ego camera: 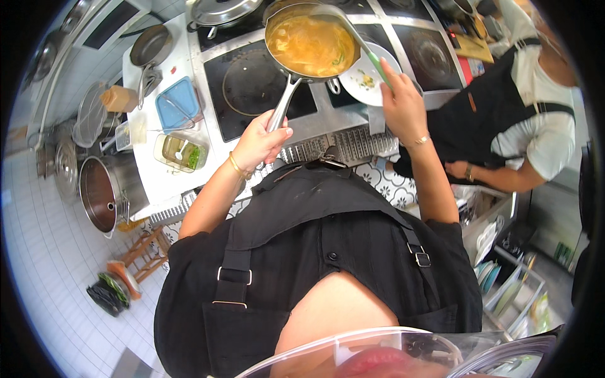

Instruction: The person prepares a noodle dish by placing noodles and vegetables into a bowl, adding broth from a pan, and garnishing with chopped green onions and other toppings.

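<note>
My left hand [264,141] is closed round the metal handle of a saucepan [288,75]. The pan is tilted and holds an orange soup [309,45] with pale pieces and a bit of green. In my right hand [404,101] is a green-handled utensil [375,61]; its far end, blurred, lies over the pan's rim, so its kind is unclear. Partly behind the pan and this utensil, a white bowl [352,87] holds scraps of yellow and green food.
Cooktops [250,80] lie ahead. At left are a frying pan [151,45], a blue-lidded container [177,104], a container with chopped greens [179,151] and a large stockpot [99,193]. A lidded pan [222,9] sits at the back. A person in a black apron [472,113] stands close at right.
</note>
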### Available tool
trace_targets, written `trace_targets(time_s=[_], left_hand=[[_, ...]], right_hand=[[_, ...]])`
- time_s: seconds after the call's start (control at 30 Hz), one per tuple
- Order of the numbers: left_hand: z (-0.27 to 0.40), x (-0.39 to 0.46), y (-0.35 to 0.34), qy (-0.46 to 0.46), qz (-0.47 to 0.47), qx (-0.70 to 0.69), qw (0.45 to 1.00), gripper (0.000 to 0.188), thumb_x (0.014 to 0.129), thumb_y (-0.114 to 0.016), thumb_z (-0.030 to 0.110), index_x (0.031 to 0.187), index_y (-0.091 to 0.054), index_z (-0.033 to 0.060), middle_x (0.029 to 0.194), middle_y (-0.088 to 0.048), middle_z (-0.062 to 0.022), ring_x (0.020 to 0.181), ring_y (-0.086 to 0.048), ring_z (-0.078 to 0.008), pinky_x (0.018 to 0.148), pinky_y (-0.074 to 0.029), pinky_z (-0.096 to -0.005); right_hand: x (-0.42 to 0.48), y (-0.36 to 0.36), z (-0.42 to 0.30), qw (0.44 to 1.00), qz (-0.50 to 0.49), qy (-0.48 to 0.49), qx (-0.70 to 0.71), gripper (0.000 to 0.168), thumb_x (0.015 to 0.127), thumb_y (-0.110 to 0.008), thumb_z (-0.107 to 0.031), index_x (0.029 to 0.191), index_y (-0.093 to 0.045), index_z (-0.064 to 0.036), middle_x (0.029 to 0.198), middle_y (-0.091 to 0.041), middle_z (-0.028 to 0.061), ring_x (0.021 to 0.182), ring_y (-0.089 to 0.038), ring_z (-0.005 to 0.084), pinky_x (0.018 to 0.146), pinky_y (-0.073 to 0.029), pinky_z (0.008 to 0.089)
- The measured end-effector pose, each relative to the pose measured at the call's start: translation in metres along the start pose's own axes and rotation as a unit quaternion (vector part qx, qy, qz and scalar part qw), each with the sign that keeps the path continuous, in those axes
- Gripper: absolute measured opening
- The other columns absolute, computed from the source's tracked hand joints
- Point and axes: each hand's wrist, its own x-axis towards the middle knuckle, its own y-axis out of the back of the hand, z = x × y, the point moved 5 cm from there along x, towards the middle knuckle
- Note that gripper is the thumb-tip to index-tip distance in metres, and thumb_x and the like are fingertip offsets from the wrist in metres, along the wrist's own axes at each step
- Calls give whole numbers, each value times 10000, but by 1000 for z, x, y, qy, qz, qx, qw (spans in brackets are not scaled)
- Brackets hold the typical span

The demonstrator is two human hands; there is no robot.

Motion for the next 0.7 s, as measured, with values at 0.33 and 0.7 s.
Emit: trace_targets(time_s=[0.33, 0.7], left_hand=[[-25, 48, -50, 2, -42, 36, 998, 174, 837, -613, 69, 883, -445, 60, 597, -457, 9, 339, -372, -58, 301, -286, -220], [-49, 72, -86, -24, 6, 97, 995, 164, 851, -610, 84, 901, -454, 84, 559, -397, 62, 358, -320, -20, 306, -263, -200]], right_hand=[[-21, -21, 49, 996, -31, 54, -69, 492, 813, -557, -103, 1284, -513, -239, 818, -537, 109, 692, -577, 324, 625, -487, 403], [-34, 38, 128, 989, 9, 120, -84, 495, 819, -567, -103, 1276, -532, -288, 744, -479, 61, 627, -539, 256, 562, -452, 358]])
